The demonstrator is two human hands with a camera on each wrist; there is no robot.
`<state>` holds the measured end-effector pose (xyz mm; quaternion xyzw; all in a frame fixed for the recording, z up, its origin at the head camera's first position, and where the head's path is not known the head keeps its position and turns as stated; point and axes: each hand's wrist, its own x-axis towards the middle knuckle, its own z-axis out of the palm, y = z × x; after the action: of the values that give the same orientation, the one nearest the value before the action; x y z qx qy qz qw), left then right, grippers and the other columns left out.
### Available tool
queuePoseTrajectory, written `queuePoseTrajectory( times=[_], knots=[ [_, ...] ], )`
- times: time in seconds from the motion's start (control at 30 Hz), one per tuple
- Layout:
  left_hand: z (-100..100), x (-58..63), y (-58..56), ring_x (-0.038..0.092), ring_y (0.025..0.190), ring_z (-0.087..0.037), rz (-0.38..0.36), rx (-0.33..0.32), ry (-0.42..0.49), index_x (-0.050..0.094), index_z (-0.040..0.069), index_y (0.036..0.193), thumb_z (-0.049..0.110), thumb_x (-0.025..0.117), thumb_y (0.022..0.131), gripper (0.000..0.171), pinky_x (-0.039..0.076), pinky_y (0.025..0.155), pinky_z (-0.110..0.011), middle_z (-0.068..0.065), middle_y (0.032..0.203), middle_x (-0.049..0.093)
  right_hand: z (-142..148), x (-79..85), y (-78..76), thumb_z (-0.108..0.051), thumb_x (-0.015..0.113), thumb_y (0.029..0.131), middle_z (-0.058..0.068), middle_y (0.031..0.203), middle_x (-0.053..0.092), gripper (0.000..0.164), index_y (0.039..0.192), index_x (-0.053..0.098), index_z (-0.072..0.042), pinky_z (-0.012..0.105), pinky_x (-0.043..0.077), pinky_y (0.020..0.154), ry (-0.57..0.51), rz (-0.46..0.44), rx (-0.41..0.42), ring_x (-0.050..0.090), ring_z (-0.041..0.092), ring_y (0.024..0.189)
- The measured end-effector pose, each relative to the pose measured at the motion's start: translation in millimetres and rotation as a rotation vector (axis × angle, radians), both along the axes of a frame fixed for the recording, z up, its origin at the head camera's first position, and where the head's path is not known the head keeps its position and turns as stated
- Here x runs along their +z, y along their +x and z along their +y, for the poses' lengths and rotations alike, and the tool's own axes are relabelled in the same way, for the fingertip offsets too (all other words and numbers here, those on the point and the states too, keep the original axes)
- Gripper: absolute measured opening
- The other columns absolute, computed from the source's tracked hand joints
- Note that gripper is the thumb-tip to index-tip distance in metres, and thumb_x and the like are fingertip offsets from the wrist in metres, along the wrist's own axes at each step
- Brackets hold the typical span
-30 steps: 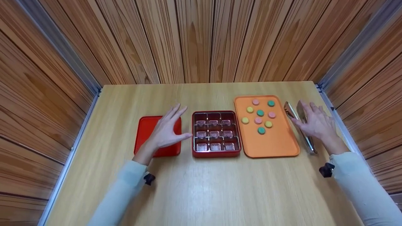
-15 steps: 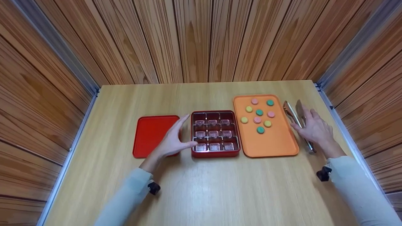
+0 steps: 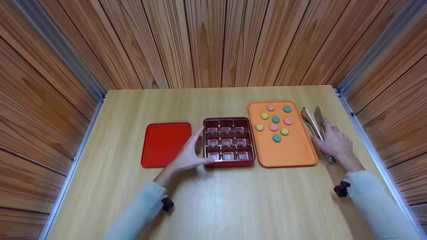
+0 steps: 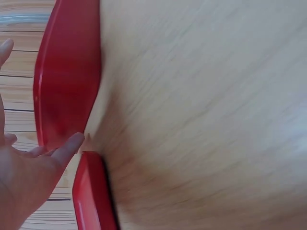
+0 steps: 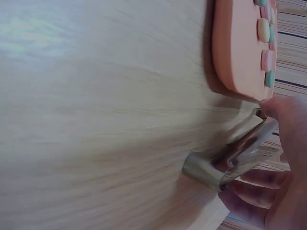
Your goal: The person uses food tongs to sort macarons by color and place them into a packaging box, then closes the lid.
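A dark red square box [image 3: 229, 163] with a clear divided insert stands mid-table, its compartments bare. My left hand [image 3: 188, 156] is at its left side, thumb over the front-left corner and fingers extended along the edge. In the left wrist view the thumb tip is at the corner of the box [image 4: 67, 81]. My right hand [image 3: 335, 141] straddles metal tongs [image 3: 313, 121] lying on the table. The right wrist view has the thumb on one side of the tongs [image 5: 204, 171] and bent fingers on the other; the tong arms are spread, not squeezed.
A flat red lid [image 3: 163, 145] lies left of the box. Between box and tongs is an orange tray [image 3: 288, 155] with several small pink, yellow and green macarons [image 3: 275, 119] on it. Wooden panels [image 3: 213, 43] enclose the table's back and sides.
My left hand has moved right and nearer, from over the lid to the box's front-left corner. My right hand has lowered slightly around the tongs. Box, tray and macarons stay put.
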<state>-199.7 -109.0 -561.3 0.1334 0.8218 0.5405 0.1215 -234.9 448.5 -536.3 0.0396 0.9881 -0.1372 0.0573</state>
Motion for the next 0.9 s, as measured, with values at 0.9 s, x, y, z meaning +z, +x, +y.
queuePoseTrajectory(
  times=[0.9],
  knots=[
    [-3.8, -7.3, -3.4, 0.054, 0.153, -0.039, -0.004, -0.004, -0.053, 0.027, 0.015, 0.180, 0.027, 0.102, 0.081, 0.125, 0.039, 0.138, -0.065, -0.021, 0.170, 0.047, 2.7, -4.0, 1.8, -0.044, 0.057, 0.111, 0.020, 0.094, 0.054, 0.092, 0.177, 0.013, 0.003, 0.036, 0.043, 0.051, -0.030, -0.092, -0.019, 0.056, 0.027, 0.062]
  ],
)
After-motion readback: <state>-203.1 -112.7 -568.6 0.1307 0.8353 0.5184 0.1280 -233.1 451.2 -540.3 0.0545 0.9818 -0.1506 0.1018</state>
